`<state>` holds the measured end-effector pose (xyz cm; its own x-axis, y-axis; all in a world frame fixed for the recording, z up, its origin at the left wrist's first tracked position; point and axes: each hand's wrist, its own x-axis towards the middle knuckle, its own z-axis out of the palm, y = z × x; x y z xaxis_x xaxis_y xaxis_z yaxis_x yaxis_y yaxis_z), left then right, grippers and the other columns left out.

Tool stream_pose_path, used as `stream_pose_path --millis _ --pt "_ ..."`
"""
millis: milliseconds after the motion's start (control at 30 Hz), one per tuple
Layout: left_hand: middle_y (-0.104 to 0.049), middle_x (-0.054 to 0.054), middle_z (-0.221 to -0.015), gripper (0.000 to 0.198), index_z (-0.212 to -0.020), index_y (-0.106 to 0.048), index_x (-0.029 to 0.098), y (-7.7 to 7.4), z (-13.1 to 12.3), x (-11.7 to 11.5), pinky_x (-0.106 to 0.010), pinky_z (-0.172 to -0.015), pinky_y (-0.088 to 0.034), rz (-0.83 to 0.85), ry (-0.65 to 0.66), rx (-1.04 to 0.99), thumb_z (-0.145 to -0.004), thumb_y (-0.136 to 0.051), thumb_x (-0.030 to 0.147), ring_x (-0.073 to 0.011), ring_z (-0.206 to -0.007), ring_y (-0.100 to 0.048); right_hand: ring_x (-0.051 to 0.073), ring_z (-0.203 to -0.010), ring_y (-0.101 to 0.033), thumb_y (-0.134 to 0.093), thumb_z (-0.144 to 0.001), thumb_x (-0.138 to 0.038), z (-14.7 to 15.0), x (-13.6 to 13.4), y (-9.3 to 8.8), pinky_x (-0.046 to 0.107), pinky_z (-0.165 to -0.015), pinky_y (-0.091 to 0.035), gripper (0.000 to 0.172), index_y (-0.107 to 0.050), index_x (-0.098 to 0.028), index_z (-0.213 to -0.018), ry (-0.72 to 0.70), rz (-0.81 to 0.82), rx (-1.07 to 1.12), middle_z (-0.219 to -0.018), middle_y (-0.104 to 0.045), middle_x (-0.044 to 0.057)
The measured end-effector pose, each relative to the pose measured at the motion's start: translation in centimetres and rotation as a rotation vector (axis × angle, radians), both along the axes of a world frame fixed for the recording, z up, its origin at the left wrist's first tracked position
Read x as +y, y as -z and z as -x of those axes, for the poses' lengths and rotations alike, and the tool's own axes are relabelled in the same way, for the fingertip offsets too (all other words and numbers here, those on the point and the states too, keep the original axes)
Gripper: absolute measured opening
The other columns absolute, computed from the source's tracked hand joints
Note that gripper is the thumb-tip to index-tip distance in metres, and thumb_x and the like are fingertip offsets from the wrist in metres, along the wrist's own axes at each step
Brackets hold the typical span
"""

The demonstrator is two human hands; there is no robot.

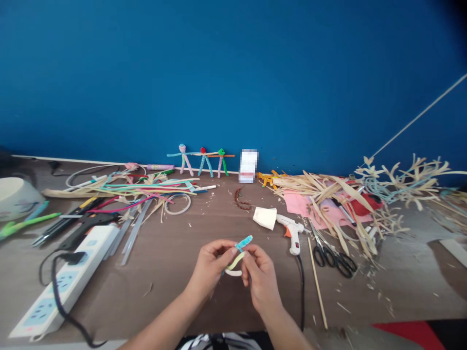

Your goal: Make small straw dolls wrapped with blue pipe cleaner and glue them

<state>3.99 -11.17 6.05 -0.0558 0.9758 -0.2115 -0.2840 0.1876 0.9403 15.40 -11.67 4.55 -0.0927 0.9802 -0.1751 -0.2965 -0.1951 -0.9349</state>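
Pinching from both sides, the left hand (210,266) and right hand (261,278) press their fingertips onto a blue pipe cleaner (244,243), with a pale yellow strip (235,261) and white loop (232,273) below it, above the brown tabletop (164,291), near a white glue gun (292,232)

no readable text anywhere, white card (248,166) by the blue wall (233,73) blurred into pixels

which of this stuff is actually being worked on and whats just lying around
In use:
- left hand and right hand
- blue pipe cleaner
- pale yellow strip

Lying about:
- hot glue gun
- black-handled scissors
- white power strip
- pipe-cleaner figures
- dried leaf strips
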Motion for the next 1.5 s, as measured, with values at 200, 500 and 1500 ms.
stream_pose_path --millis 200,500,1500 --pt "-0.064 -0.005 -0.067 0.016 -0.072 -0.067 0.014 0.2 0.3 -0.1 -0.022 -0.057 -0.041 -0.098 -0.04 0.217 -0.064 -0.062 0.027 -0.0138 -0.06 -0.053 0.005 -0.03 -0.035 -0.054 -0.074 -0.037 0.0 -0.3 -0.1 0.016 -0.032 -0.028 0.022 -0.051 -0.016 -0.08 -0.047 0.009 0.014 -0.038 -0.042 -0.008" --pt "-0.063 -0.004 -0.064 0.012 -0.069 -0.069 0.02 -0.6 0.4 -0.5 -0.026 -0.065 -0.038 -0.363 -0.037 0.53 -0.068 -0.057 0.024 -0.0163 -0.062 -0.053 0.011 -0.057 -0.051 -0.062 -0.068 -0.029 -0.1 0.4 0.0 0.023 -0.055 -0.043 0.015 -0.054 -0.016 -0.067 0.003 -0.053 -0.044 -0.061 -0.054 -0.001" --pt "-0.059 -0.001 -0.057 0.021 -0.066 -0.064 0.012 -2.2 2.2 1.1 -0.018 -0.049 -0.035 0.031 0.378 0.062 -0.061 -0.066 0.032 -0.0081 -0.05 -0.048 0.007 -0.044 -0.041 -0.054 -0.072 -0.024 -0.7 0.1 -0.8 0.019 -0.043 -0.034 0.011 -0.054 -0.015 -0.065 -0.008 -0.249 -0.316 -0.054 -0.05 -0.003"
